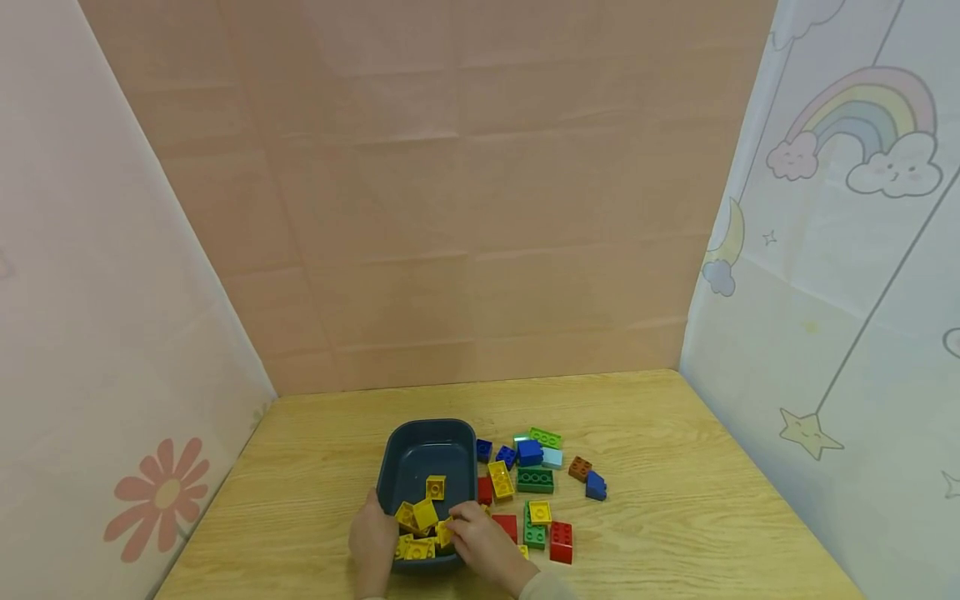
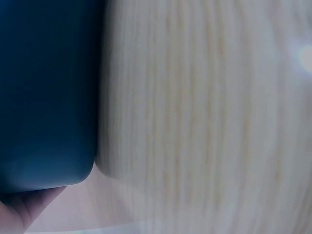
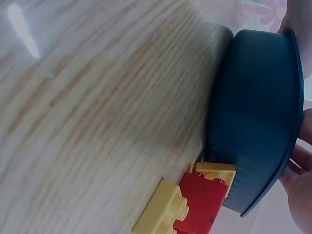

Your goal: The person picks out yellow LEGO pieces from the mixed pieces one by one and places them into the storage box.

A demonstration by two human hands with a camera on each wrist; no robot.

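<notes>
A dark blue plastic bin [image 1: 427, 431] stands on the table with several yellow toy bricks [image 1: 425, 513] in its near half. At its left side my left hand [image 1: 372, 533] holds the rim; the left wrist view shows mostly the bin's outer wall [image 2: 48, 97] and part of the hand [image 2: 29, 209]. My right hand [image 1: 483, 542] reaches over the right rim, its fingertips pinching a yellow brick [image 1: 444, 534] inside the bin. In the right wrist view, the bin's wall [image 3: 256, 97] hides the fingertips of the right hand [image 3: 300, 180].
Loose bricks lie right of the bin: a dark green one [image 1: 536, 480], a red one [image 1: 561, 542], a yellow one [image 1: 501, 481], a brown one [image 1: 580, 468], several blue ones [image 1: 529, 452] and others. A backdrop [image 1: 465, 208] rises behind the wooden table [image 1: 675, 517], with printed sheets at both sides.
</notes>
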